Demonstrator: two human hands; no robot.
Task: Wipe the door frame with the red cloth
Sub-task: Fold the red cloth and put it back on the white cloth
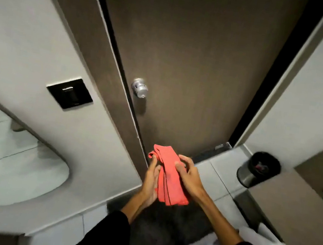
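Observation:
The red cloth, folded into a long strip, is held low in front of a closed brown door. My left hand supports it from beneath and grips its left edge. My right hand lies over its right side, fingers curled on it. The brown door frame runs up the left of the door; the frame's right side is a dark and pale strip. Both hands are below the frame and apart from it.
A silver door knob sits at the door's left edge. A black switch plate is on the left wall above a mirror. A small bin with a black liner stands on the tiled floor at right.

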